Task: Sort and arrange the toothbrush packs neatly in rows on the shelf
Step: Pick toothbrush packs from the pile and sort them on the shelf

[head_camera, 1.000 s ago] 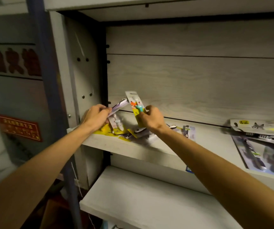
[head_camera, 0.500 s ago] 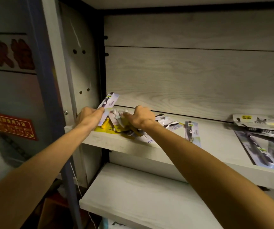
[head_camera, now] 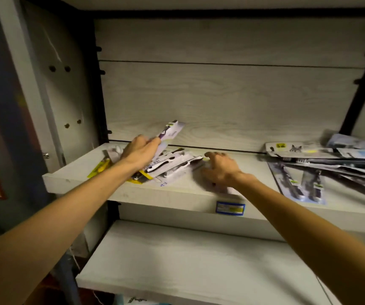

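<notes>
Toothbrush packs sit in two loose heaps on the upper shelf (head_camera: 177,195), one heap (head_camera: 168,165) under the hands at left, one heap (head_camera: 331,164) at far right; left hand (head_camera: 138,153) pinches a purple-and-white pack (head_camera: 169,131) tilted up off the pile; right hand (head_camera: 220,169) grasps nothing, fingers loosely bent over a blurred pack; risk: yellow pack (head_camera: 99,167) lies near the front edge, a sweep could knock it off; overlapping packs may drag along; counts: two hands, one lifted pack, heaps too tangled to count
</notes>
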Tool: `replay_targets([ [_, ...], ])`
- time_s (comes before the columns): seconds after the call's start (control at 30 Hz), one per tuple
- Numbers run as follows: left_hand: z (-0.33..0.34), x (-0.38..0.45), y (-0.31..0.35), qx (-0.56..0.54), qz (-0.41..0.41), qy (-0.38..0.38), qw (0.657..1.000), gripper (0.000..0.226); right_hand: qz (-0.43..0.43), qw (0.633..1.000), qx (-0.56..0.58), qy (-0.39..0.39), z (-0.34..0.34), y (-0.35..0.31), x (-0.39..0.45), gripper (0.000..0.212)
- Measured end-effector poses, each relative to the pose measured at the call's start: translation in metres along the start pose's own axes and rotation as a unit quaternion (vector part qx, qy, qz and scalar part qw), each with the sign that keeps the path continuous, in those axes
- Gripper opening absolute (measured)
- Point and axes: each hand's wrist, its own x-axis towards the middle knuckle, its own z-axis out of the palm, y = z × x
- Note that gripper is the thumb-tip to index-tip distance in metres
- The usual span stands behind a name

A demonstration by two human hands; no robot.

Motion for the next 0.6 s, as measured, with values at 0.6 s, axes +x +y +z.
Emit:
replay_targets([
  [0.6,0.157,-0.049,0.120,0.039,0.097,-0.090,0.990,0.029,0.159,0.984,-0.017,0.080,-0.044,0.175,-0.092,0.064],
])
